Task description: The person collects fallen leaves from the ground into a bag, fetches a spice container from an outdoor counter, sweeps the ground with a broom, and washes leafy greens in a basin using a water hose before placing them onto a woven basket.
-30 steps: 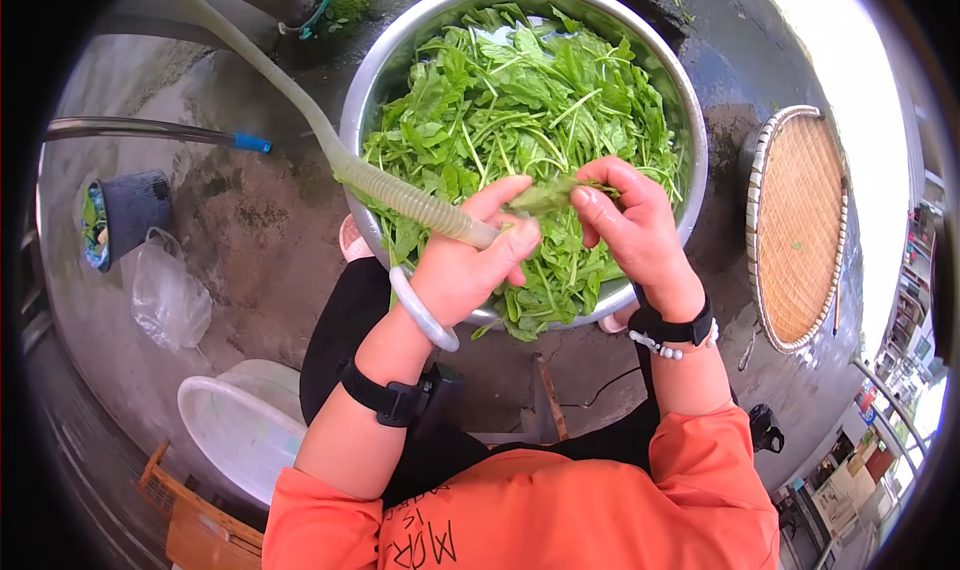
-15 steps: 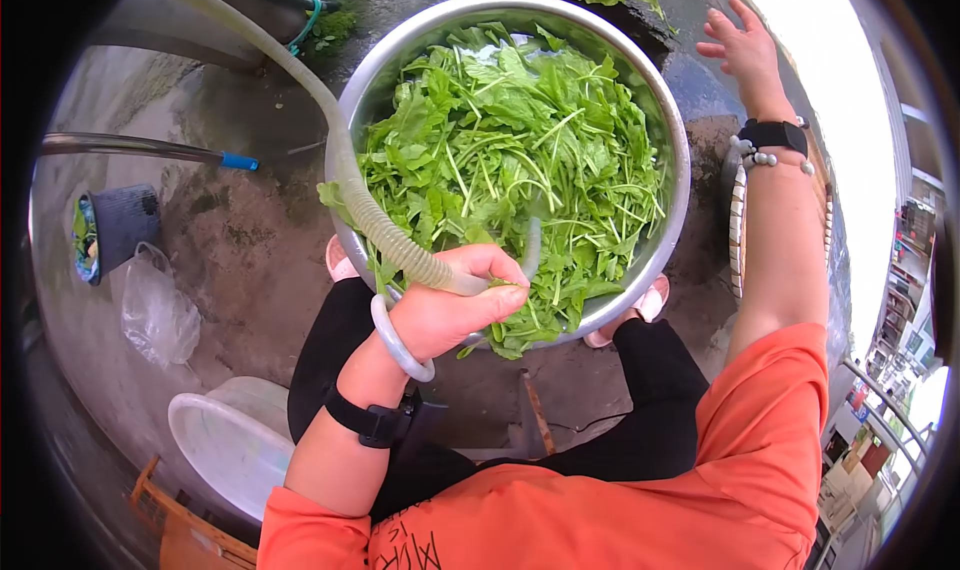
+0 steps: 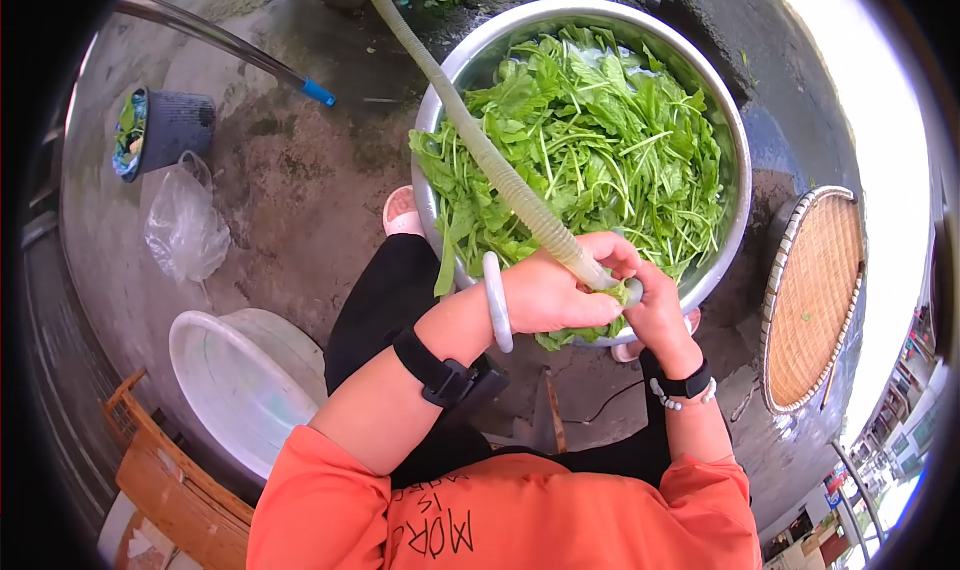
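Observation:
A ribbed, pale hose (image 3: 500, 175) slants down across the large steel basin (image 3: 738, 185), which is heaped with leafy greens (image 3: 600, 140). My left hand (image 3: 555, 292), with a pale bangle at the wrist, is wrapped round the hose close to its end. At the hose's mouth my right hand (image 3: 660, 315) has its fingers curled against the tip, partly hidden behind it. A small green leaf piece (image 3: 618, 293) shows between the two hands. No water stream is visible from the hose.
On the right leans a round woven tray (image 3: 815, 300). A white plastic tub (image 3: 235, 390) stands at lower left, near a clear plastic bag (image 3: 187, 220) and a dark bucket (image 3: 175, 130). A metal pole with a blue tip (image 3: 318, 93) juts in from upper left.
My right hand has come from its outstretched, spread position at upper right to the hose's end. My left hand has lifted the hose tip out of the greens toward it. The view has shifted.

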Motion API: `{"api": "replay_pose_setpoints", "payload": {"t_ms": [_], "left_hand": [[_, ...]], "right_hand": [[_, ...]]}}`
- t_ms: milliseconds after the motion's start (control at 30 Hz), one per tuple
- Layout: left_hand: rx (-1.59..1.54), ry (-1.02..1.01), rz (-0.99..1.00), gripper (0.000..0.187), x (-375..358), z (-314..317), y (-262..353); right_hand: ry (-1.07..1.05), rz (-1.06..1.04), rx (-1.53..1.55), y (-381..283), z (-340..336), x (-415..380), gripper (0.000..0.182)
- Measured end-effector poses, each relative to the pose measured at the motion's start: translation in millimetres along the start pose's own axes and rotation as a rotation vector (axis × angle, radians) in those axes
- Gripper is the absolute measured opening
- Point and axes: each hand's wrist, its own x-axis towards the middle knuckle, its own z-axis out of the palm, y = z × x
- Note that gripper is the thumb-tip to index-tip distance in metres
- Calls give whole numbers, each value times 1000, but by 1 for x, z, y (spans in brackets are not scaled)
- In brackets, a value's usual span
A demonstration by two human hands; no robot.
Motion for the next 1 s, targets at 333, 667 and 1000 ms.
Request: {"api": "replay_pose_setpoints", "payload": {"t_ms": [333, 667, 1000], "left_hand": [[182, 199, -324, 16, -4, -17, 4], [1417, -137, 120, 41, 9, 56, -106], [1894, -527, -422, 48, 53, -31, -187]], "right_hand": [[94, -43, -142, -25, -45, -52, 21], [189, -115, -50, -7, -56, -84, 17], [21, -77, 17, 10, -60, -99, 21]]}}
